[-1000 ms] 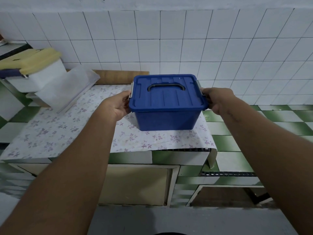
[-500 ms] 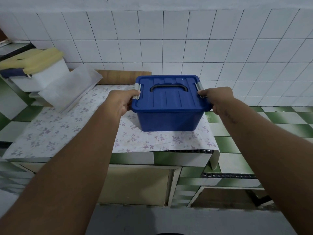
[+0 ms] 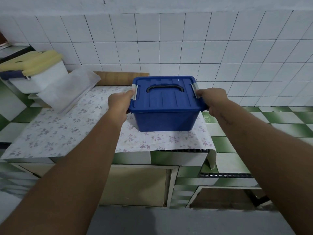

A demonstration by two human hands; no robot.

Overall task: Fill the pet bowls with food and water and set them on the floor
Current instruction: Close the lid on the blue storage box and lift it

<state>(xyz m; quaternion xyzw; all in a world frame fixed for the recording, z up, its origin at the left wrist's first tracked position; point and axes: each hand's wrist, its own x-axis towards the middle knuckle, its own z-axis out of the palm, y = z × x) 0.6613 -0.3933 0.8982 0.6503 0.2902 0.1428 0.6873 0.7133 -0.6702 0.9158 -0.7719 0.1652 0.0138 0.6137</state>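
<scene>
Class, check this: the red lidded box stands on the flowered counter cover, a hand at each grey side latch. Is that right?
Not quite: the box is blue, not red, as the head view shows. The rest holds: it stands on the flowered cover, with the left hand and right hand at its grey latches.

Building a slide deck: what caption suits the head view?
Both hands, left hand and right hand, grip the grey latches of a closed blue storage box on the floral-covered counter.

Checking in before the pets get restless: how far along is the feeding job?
Early. Nothing looks done: no bowls, food or water in view. In hand: left hand and right hand at the grey latches of the closed blue bin on the counter. Opening, filling and floor placement remain.
</scene>
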